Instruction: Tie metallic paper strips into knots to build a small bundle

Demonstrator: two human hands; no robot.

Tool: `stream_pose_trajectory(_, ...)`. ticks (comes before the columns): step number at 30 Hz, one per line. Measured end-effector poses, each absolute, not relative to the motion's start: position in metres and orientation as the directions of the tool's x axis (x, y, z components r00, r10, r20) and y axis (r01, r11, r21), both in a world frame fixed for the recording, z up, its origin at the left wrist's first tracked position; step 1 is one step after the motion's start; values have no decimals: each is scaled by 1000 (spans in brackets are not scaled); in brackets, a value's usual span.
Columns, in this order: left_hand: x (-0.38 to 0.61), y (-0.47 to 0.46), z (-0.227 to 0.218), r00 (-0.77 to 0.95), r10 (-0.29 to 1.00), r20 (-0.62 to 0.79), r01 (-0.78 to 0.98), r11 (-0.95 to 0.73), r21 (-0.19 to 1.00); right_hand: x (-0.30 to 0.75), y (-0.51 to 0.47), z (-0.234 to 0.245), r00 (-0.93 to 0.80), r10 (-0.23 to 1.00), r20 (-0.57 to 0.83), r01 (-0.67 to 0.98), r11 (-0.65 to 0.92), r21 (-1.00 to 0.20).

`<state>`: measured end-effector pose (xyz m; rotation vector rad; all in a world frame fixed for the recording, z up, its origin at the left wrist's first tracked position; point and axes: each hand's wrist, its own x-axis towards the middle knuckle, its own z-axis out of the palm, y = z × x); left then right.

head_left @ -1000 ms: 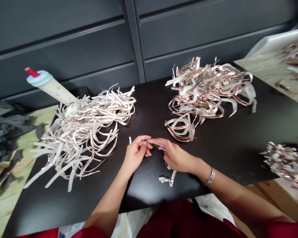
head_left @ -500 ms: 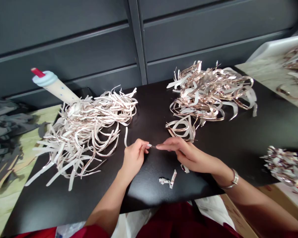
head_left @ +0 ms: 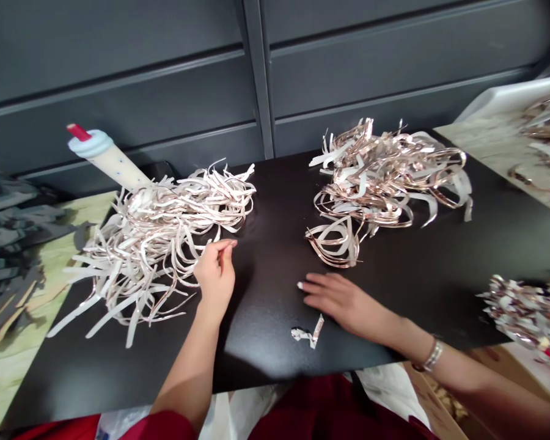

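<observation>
My left hand (head_left: pixel 215 274) is closed in a pinch at the right edge of a large heap of narrow white and rose-gold foil strips (head_left: pixel 165 226). What its fingers hold, if anything, is hidden. My right hand (head_left: pixel 337 302) is low over the black table, its fingers stretched leftward and its thumb out of sight. A small white scrap (head_left: pixel 300 285) shows at its fingertips. Just below lies a crumpled, bent piece of foil strip (head_left: pixel 312 335). Beyond this hand sits a looped bunch of strips (head_left: pixel 334 241).
A larger pile of glossy rose-gold strips (head_left: pixel 389 171) lies at the back right. Shredded foil (head_left: pixel 529 315) is at the right edge. A pale cylinder with a red tip (head_left: pixel 114 162) leans behind the left heap. Dark grey cut pieces (head_left: pixel 18 244) lie far left.
My hands, which met at a small strip in the middle, have come apart. The left moved left to the heap; the right moved down closer to the foil piece.
</observation>
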<state>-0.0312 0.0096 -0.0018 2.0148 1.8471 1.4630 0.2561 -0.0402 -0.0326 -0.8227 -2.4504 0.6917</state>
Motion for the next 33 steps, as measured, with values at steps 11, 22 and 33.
stream_pose_trajectory(11,-49,25,-11,-276,808,521,783,-126,610,186,-57,-20,-957,275,92,203,863,-463)
stream_pose_trajectory(22,-65,32,-14,-148,876,458,978,62,197,216,-45,-26,-933,359,20,334,888,-316)
stream_pose_trajectory(33,-38,25,-15,-41,851,524,953,-125,277,298,-8,-3,-390,821,416,672,563,-481)
